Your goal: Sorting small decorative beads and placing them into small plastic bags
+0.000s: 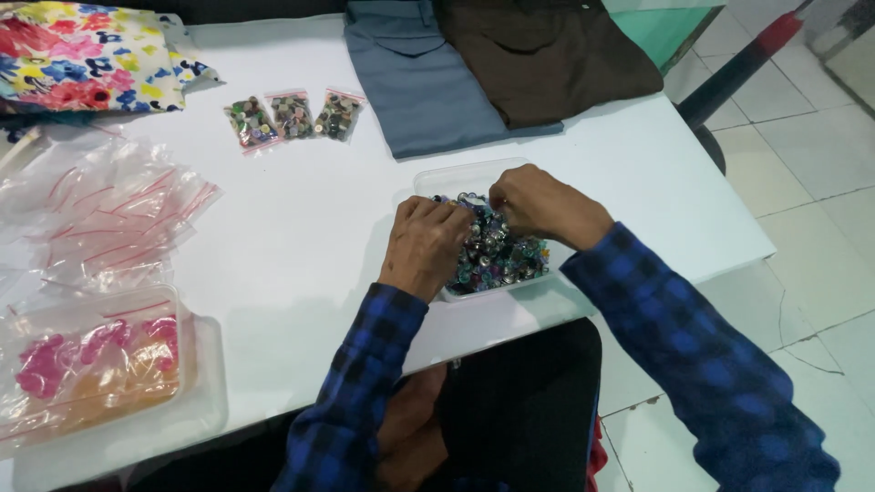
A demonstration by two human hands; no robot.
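Tailoring workshop: folded garments [474, 73], bagged buttons [293, 117].

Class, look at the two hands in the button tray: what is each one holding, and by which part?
It cannot be told: both the left hand and right hand dig into the buttons, fingertips hidden.

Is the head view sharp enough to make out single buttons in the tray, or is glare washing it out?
Head view: even light, soft shadows under both hands; the buttons sparkle and blur into a mass in the clear tray; left hand and right hand look slightly soft.
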